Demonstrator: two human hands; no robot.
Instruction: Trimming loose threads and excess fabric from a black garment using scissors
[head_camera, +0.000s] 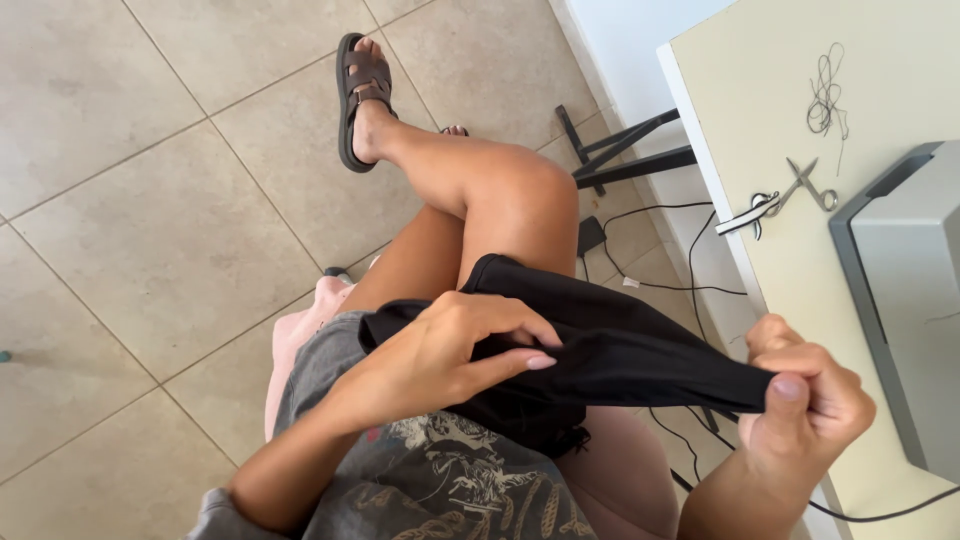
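While the person sits cross-legged on a pink seat (620, 480), a black cloth (620, 350) lies across the lap and is drawn out taut between both hands, above a grey printed shirt (440, 480). Left hand (440, 355): curled over the bunched end of the cloth at the lap, thumb and fingers pressing folds together, grip closed on the fabric. Right hand (810, 395): fist-like, thumb pinched against the fingers on the far corner of the cloth, holding it beside the table edge. No needle or thread can be made out in either hand; whether any is there cannot be told. Cloth: wholly off the table, not under any machine, so by appearance it is at the handling or checking stage, with any stitching or cutting either not begun or paused. Table (780, 90), pale, to the right: scissors (790, 190) lying flat, untouched, well apart from the hands; a loose tangle of thread (826, 95) beyond them; a grey machine (900, 290) at the right edge, only partly seen. Below the table: black cables (660, 285). Farther out: tiled floor (150, 200) and a foot in a brown sandal (360, 95).
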